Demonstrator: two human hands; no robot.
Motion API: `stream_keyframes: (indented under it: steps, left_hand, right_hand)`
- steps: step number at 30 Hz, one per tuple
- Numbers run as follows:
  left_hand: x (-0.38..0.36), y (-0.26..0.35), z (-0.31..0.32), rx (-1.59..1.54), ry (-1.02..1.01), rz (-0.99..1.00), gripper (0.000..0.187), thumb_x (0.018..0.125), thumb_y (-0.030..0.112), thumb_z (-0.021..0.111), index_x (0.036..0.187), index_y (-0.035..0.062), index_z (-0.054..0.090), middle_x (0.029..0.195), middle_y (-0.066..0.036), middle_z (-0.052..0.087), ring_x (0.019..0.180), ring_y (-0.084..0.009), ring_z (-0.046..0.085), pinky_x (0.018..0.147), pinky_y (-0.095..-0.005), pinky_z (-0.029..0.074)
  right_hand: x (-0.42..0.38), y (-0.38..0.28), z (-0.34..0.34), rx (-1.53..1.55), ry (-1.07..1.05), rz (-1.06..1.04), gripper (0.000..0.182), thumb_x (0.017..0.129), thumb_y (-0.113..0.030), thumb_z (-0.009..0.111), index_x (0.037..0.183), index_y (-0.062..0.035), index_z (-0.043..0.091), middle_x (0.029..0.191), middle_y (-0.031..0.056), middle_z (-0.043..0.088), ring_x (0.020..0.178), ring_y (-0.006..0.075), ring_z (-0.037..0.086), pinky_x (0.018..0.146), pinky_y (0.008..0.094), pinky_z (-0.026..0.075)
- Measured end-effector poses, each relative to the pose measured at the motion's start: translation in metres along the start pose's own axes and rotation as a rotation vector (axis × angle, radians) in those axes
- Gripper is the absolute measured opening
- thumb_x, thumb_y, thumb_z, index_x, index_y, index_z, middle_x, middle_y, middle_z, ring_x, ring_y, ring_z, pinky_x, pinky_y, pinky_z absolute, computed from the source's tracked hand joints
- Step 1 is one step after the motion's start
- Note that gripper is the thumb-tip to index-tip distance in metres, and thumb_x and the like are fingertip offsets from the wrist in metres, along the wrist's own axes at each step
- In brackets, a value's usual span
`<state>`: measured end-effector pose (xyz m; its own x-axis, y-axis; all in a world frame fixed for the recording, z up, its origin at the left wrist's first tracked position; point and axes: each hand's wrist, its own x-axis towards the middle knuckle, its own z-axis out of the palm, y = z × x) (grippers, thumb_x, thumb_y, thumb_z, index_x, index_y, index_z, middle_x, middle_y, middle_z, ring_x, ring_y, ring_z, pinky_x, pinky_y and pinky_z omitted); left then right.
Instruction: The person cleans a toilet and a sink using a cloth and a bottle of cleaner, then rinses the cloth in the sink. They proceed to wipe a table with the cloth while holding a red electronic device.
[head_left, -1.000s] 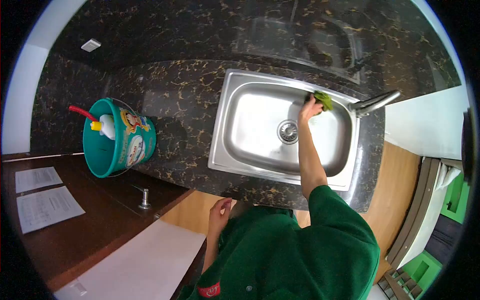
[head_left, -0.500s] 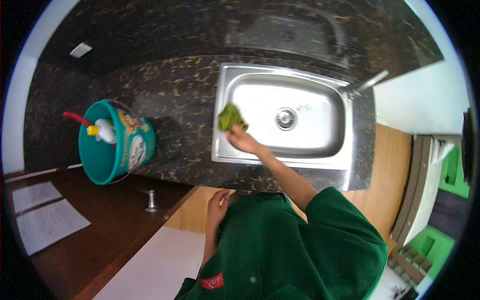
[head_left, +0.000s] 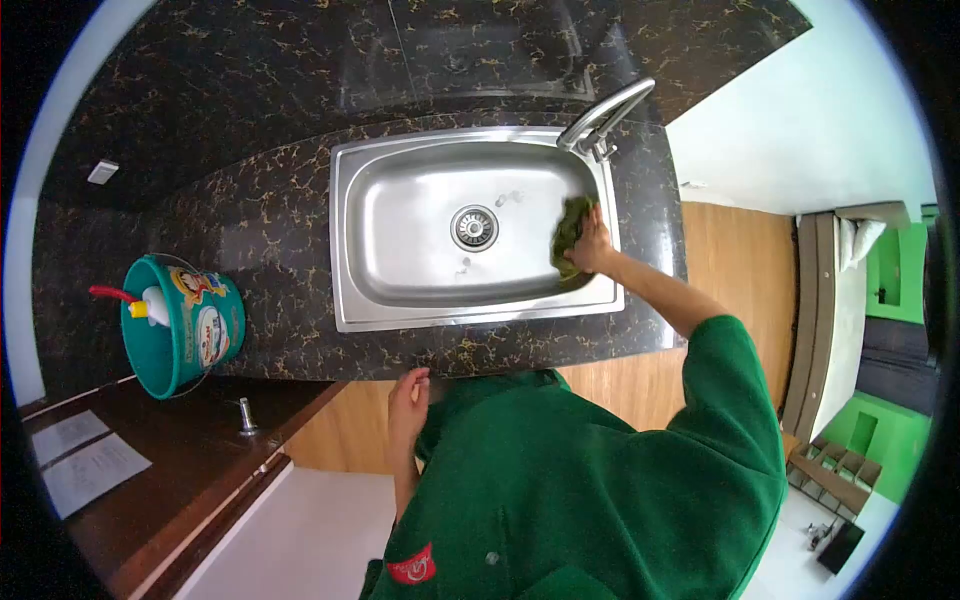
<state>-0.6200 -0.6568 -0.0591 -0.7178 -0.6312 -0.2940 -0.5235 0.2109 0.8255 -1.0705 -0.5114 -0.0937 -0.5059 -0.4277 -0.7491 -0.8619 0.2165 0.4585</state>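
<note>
A crumpled green cloth (head_left: 571, 238) is pressed against the inner right side of the steel sink (head_left: 400, 318). My right hand (head_left: 594, 247) lies over it, gripping it with the palm toward the wall of the basin. Left of them is the round drain strainer (head_left: 474, 229), with a few wet spots nearby. My left hand (head_left: 408, 398) hangs by the counter's front edge, close to my body; its fingers are loosely bent and nothing shows in them.
A curved metal faucet (head_left: 608, 112) rises at the sink's back right corner. On the left of the dark marbled counter (head_left: 285, 240) stands a teal bucket (head_left: 165, 345) holding a white bottle (head_left: 155, 305) and a red handle (head_left: 112, 293). Papers (head_left: 95, 475) lie on a brown surface.
My right hand has carried the green cloth from the sink's left rim across to its right inner wall. The view has shifted right; my left hand stays near the counter edge.
</note>
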Motion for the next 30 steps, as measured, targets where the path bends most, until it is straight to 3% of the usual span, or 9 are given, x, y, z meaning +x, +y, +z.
stream_keyframes:
  steps: [5,8,9,11,17,22,25,27,30]
  left_hand:
    - [-0.048,0.009,0.045,-0.079,0.107,-0.219,0.023,0.097,0.013,0.055,0.113,0.0002,0.065,0.105,-0.016,0.069,0.096,-0.0246,0.067,0.085,-0.034,0.052]
    - [-0.088,0.017,0.075,-0.133,0.193,-0.363,0.022,0.097,0.012,0.056,0.112,-0.0009,0.065,0.104,-0.015,0.069,0.094,-0.0227,0.068,0.083,-0.0323,0.053]
    - [-0.1,0.02,0.084,-0.13,0.211,-0.39,0.022,0.097,0.012,0.056,0.112,-0.0009,0.065,0.103,-0.015,0.069,0.094,-0.0226,0.068,0.083,-0.0323,0.053]
    - [-0.104,0.024,0.09,-0.107,0.255,-0.392,0.022,0.096,0.011,0.056,0.111,-0.0011,0.066,0.103,-0.015,0.07,0.093,-0.0223,0.068,0.083,-0.0322,0.053]
    - [-0.088,0.053,0.094,-0.051,0.288,-0.351,0.021,0.099,0.014,0.057,0.111,-0.001,0.064,0.101,-0.01,0.069,0.095,-0.0182,0.066,0.085,-0.0302,0.051]
    - [-0.064,0.07,0.092,-0.229,0.337,-0.353,0.019,0.099,0.011,0.057,0.11,-0.0021,0.065,0.097,-0.009,0.069,0.087,-0.0143,0.065,0.079,-0.0266,0.051]
    - [-0.008,0.075,0.094,-0.19,0.316,-0.214,0.018,0.094,0.007,0.061,0.109,0.0005,0.066,0.088,-0.009,0.069,0.076,-0.015,0.065,0.068,-0.028,0.051]
    - [0.061,0.068,0.1,-0.145,0.319,0.035,0.018,0.092,0.009,0.064,0.108,0.0032,0.066,0.087,-0.009,0.068,0.069,-0.0156,0.063,0.064,-0.0293,0.05]
    - [0.173,0.065,0.114,0.09,0.226,0.063,0.021,0.087,0.011,0.065,0.107,0.0064,0.067,0.093,-0.013,0.069,0.082,-0.0296,0.066,0.072,-0.0399,0.052]
  right_hand:
    - [0.095,0.034,-0.017,-0.238,0.361,0.023,0.066,0.1,-0.059,0.024,0.153,-0.0198,0.032,0.162,0.0142,0.015,0.15,0.0357,0.008,0.118,0.0574,-0.001]
    - [0.112,0.014,-0.017,0.444,0.647,-0.281,0.058,0.102,-0.049,0.03,0.14,-0.0093,0.051,0.155,0.0208,0.031,0.144,0.0415,0.024,0.117,0.055,0.018]
    - [0.105,0.01,-0.026,0.507,0.664,-0.311,0.047,0.099,-0.037,0.044,0.129,-0.0036,0.058,0.15,0.0225,0.036,0.142,0.0423,0.028,0.115,0.0547,0.025]
    - [0.103,-0.001,-0.036,0.539,0.649,-0.23,0.043,0.092,-0.023,0.053,0.131,-0.0038,0.053,0.146,0.0222,0.039,0.139,0.0406,0.032,0.114,0.0527,0.028]
    - [0.156,-0.057,-0.028,0.735,1.183,-0.222,0.064,0.087,-0.015,0.055,0.147,-0.005,0.032,0.146,0.0203,0.037,0.138,0.0385,0.033,0.116,0.0485,0.027]
    - [0.113,-0.073,0.003,0.589,0.949,-0.372,0.058,0.096,-0.029,0.049,0.144,0.0012,0.04,0.15,0.0168,0.037,0.142,0.0336,0.029,0.118,0.043,0.025]
    - [0.034,-0.062,0.019,0.752,0.627,-0.582,0.05,0.094,-0.032,0.053,0.132,0.0013,0.054,0.137,0.0185,0.048,0.129,0.0357,0.044,0.11,0.0428,0.039]
    - [0.022,-0.048,0.027,0.816,0.454,-0.747,0.048,0.089,-0.023,0.062,0.134,-0.0058,0.053,0.134,0.0175,0.049,0.126,0.0348,0.047,0.106,0.0438,0.042]
    - [0.017,-0.028,0.018,0.833,0.286,-0.681,0.063,0.082,-0.015,0.072,0.14,-0.0164,0.048,0.141,0.0132,0.043,0.128,0.0334,0.045,0.104,0.0458,0.042]
